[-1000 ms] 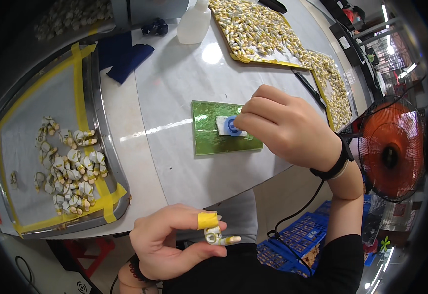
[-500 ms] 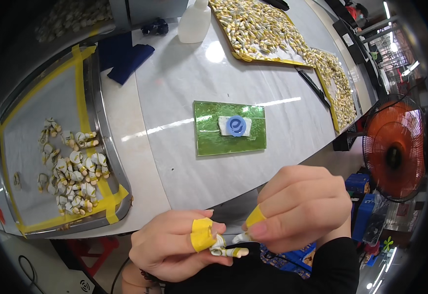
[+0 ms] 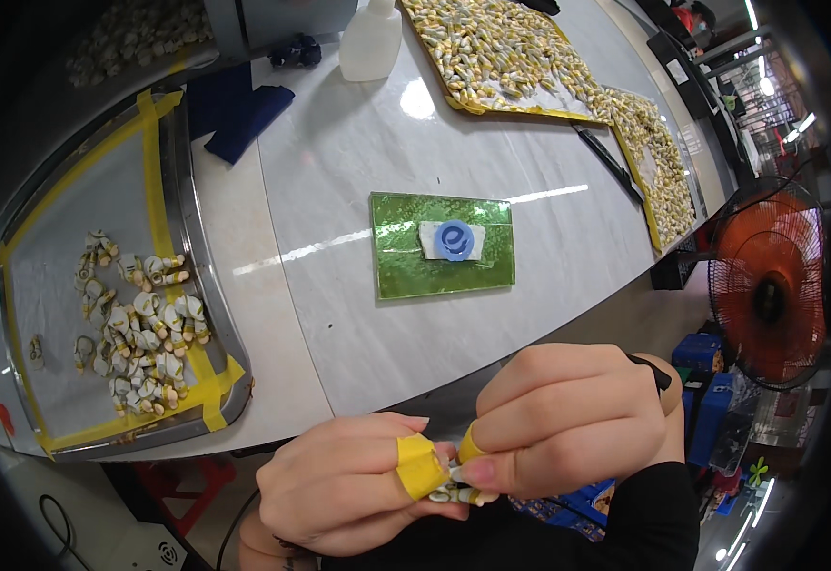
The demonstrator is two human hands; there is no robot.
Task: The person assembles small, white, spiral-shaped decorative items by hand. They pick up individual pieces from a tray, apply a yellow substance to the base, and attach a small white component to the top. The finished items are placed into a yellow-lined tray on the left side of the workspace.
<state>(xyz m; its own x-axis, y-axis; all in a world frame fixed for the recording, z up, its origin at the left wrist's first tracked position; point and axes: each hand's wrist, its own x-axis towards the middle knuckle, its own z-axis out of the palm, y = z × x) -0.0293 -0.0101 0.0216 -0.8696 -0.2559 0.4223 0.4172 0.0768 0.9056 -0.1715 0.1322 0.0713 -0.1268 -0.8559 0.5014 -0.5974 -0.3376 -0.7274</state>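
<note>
Now that the left hand [image 3: 344,481] and right hand [image 3: 568,414] have come together, both seem at work on one small piece [image 3: 445,495] off the table's [image 3: 339,343] near edge: left grip clamped on it, right grip pinched on a pale bit [image 3: 455,472] against it. Partly covered, the piece looks white with yellowish bands.

Piece [image 3: 449,495]: held in left hand [image 3: 349,481], at the fingertips of right hand [image 3: 568,409], before the table [image 3: 358,343].
Plate [image 3: 396,276]: lies mid-table, beyond both hands.
Disc [image 3: 455,241]: sits on a strip [image 3: 429,240], atop the plate.
Left tray [image 3: 73,209]: bears a cluster [image 3: 149,352].
Bottle [image 3: 370,43]: stands behind the plate, left of far tray [image 3: 530,116].
Fan [image 3: 768,295]: stands right of the table.
</note>
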